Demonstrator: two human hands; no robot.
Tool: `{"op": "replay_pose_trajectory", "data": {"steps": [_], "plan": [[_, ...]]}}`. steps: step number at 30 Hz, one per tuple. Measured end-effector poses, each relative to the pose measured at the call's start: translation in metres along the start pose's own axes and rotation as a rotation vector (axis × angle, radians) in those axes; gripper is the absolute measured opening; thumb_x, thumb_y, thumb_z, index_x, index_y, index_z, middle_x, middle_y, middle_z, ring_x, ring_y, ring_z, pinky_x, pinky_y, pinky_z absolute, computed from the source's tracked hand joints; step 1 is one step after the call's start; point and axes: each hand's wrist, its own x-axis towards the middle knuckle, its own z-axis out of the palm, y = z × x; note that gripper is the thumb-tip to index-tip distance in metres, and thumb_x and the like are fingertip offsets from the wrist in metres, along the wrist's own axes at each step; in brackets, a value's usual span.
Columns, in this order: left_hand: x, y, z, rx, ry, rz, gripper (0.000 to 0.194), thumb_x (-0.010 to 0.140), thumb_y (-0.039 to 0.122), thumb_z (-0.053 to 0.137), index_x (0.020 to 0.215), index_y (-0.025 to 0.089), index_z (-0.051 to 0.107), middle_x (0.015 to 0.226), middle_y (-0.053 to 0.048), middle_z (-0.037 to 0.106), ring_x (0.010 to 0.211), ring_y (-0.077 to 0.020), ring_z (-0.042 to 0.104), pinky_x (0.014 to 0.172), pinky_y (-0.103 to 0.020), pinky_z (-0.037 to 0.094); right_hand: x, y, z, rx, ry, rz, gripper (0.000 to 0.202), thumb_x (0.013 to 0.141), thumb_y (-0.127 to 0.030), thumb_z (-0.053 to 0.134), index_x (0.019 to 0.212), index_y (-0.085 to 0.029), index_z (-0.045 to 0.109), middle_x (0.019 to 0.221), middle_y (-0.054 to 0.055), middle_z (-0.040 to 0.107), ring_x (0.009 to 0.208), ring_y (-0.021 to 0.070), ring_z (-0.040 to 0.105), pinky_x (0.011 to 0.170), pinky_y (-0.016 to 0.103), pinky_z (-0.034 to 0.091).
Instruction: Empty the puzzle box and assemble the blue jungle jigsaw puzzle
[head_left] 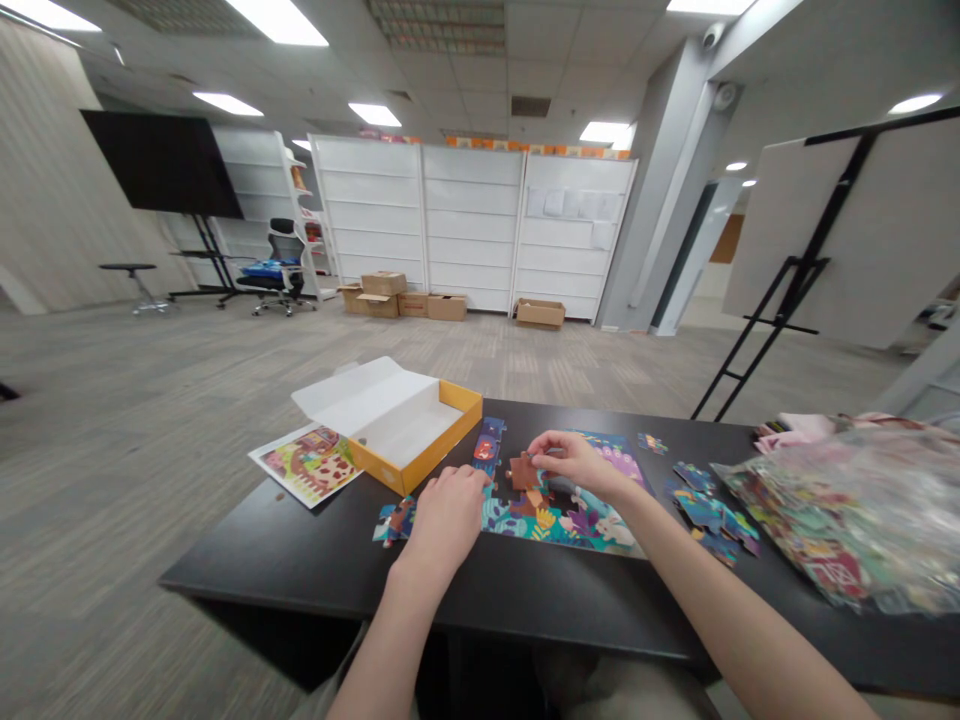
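A partly joined jigsaw puzzle (547, 525) lies on the black table (300, 550), with a joined strip along its left side and a gap in its middle. My right hand (566, 462) pinches a brown puzzle piece (523, 474) between thumb and fingers, over the gap. My left hand (454, 505) rests palm down by the puzzle's lower left corner, fingers stretched out, fingertips by the left strip. Just left of it are a few loose pieces (394, 520), partly hidden by the hand.
An open yellow box (420, 465) stands at the back left, beside a picture sheet (311, 465). Loose pieces (709, 510) lie right of the puzzle, with a small cluster (652, 442) behind. Clear plastic bags of pieces (855, 510) fill the table's right end.
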Motion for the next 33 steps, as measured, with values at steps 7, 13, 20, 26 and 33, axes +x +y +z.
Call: {"op": "replay_pose_trajectory", "data": {"steps": [7,13,20,26,33], "plan": [[0.000,0.003,0.001,0.030,-0.005,0.006,0.024,0.096,0.017,0.050,0.112,0.023,0.067,0.110,-0.006,0.071,0.104,-0.0258,0.065,0.089,-0.038,0.050,0.004,0.010,0.020,-0.001,0.006,-0.038,0.035,0.069,-0.045,0.080,0.086,-0.017,0.067,0.082,0.002,0.069,0.073,0.0162,0.065,0.068,0.030,0.053],[0.003,0.008,0.003,0.013,0.032,-0.022,0.025,0.095,0.021,0.053,0.118,0.022,0.063,0.107,-0.008,0.072,0.102,-0.0264,0.068,0.086,-0.037,0.052,0.001,0.007,0.023,0.045,0.019,-0.059,0.039,0.070,-0.049,0.080,0.087,-0.016,0.066,0.083,0.003,0.067,0.074,0.0153,0.064,0.066,0.027,0.052],[0.014,-0.002,0.020,-0.478,0.157,-0.051,0.023,0.090,0.019,0.056,0.110,0.023,0.066,0.101,-0.005,0.076,0.096,-0.0221,0.072,0.085,-0.033,0.056,-0.001,0.001,0.022,0.131,0.026,-0.064,0.042,0.069,-0.049,0.081,0.092,-0.018,0.066,0.086,0.002,0.065,0.076,0.0148,0.064,0.065,0.026,0.053],[0.034,-0.009,0.031,-0.982,0.257,-0.012,0.017,0.085,0.022,0.059,0.098,0.017,0.068,0.094,-0.007,0.076,0.087,-0.0203,0.074,0.081,-0.031,0.059,-0.003,0.000,0.023,0.044,-0.115,-0.105,0.041,0.077,-0.049,0.075,0.101,-0.018,0.064,0.071,-0.003,0.060,0.060,0.0116,0.059,0.058,0.025,0.048],[0.057,0.000,0.033,-1.137,0.285,-0.068,0.029,0.079,0.029,0.069,0.103,0.014,0.064,0.084,-0.007,0.073,0.083,-0.0209,0.073,0.078,-0.033,0.058,-0.010,-0.005,0.029,-0.017,-0.207,-0.104,0.036,0.082,-0.051,0.070,0.095,-0.018,0.061,0.065,-0.003,0.064,0.054,0.0109,0.057,0.052,0.023,0.043]]}}
